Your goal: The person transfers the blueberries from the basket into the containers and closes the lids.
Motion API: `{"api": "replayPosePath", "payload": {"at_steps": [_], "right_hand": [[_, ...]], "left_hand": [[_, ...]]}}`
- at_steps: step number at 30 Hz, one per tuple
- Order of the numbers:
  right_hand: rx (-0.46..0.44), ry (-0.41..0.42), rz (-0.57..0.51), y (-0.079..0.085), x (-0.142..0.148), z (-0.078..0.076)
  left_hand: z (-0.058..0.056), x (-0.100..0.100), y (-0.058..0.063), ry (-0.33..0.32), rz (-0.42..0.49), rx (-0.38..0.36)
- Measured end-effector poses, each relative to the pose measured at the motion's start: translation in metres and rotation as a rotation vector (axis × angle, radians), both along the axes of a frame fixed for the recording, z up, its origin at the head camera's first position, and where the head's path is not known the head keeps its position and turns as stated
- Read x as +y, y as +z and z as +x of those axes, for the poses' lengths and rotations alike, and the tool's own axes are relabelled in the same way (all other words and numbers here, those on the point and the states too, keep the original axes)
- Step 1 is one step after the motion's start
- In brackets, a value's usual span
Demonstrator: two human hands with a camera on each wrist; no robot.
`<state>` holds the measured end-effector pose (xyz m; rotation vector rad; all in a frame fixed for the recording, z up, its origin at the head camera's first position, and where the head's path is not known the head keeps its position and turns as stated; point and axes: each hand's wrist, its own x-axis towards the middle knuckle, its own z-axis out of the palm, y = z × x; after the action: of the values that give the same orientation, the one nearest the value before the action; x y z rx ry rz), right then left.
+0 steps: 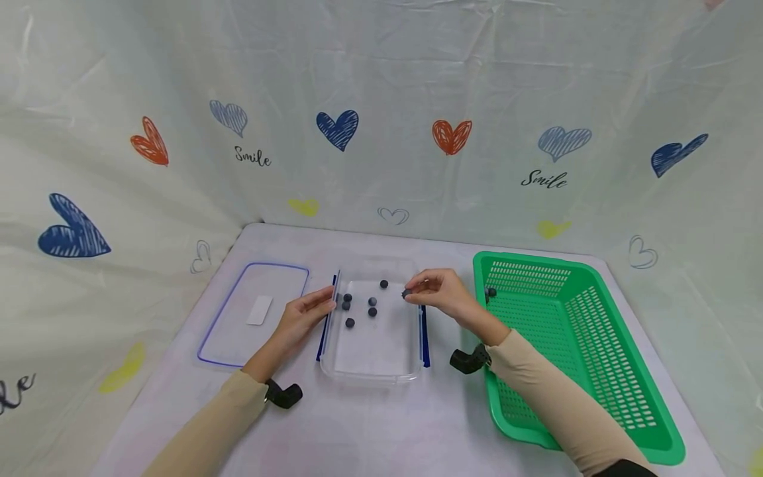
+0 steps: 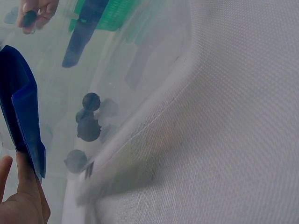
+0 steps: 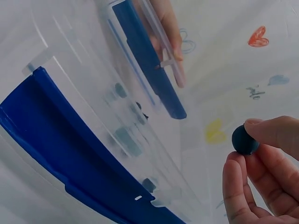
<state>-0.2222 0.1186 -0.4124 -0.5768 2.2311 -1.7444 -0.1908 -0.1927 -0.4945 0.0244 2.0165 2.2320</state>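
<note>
A clear plastic box (image 1: 372,379) with blue side latches stands mid-table, and several small dark balls (image 1: 350,322) lie on its floor. My right hand (image 1: 438,291) is over the box's right side, pinching one dark ball (image 3: 245,139) between thumb and fingers. In the right wrist view this ball is round, dark blue and has a tiny nub. My left hand (image 1: 304,315) touches the box's left side with extended fingers, by the blue latch (image 2: 23,107). That latch hangs folded outward, as does the right one (image 3: 88,154).
A green perforated basket (image 1: 640,361) stands on the right, with dark balls (image 1: 491,292) at its left wall. Left of the box lies a clear lid with a blue rim (image 1: 220,317) and a white label (image 1: 259,310). A heart-printed sheet (image 1: 393,79) hangs behind the table.
</note>
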Motion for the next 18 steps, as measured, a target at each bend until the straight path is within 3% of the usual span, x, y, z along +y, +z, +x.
{"api": "replayPosePath", "payload": {"at_steps": [18], "right_hand": [[-0.051,-0.028,0.022,-0.011,0.0,-0.004]], "left_hand": [[0.003,0.002,0.013,-0.01,0.026,-0.044]]}}
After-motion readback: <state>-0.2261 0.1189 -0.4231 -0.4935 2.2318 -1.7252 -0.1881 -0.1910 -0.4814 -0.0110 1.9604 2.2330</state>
